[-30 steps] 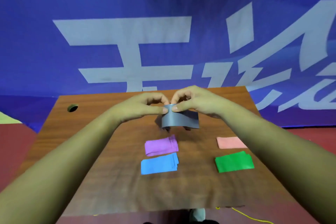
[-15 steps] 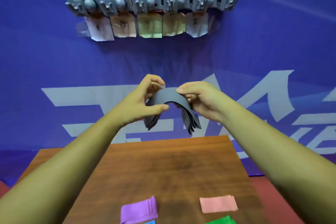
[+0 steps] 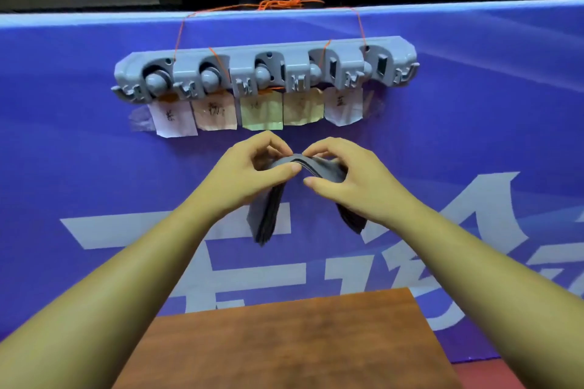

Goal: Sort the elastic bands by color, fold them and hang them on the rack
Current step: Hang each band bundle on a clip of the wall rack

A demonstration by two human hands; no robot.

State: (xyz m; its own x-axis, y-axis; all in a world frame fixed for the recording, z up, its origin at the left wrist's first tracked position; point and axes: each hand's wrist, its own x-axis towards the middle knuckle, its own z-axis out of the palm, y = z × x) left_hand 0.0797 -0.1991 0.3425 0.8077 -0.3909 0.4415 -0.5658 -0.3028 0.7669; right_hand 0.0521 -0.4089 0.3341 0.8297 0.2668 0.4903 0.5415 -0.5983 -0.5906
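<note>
Grey bands (image 3: pixel 268 215) folded, draped over, pinched by both hands.

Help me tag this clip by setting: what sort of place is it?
Probably a makeshift demo or recording station rather than a home: a grey plastic hook rack hangs by orange string on a blue printed banner, handwritten paper labels sit under its hooks, and a wood-grain table stands in front.

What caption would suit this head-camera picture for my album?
Below the grey rack and its paper labels, the left hand and right hand pinch an arched, folded stack of grey elastic bands.
</note>
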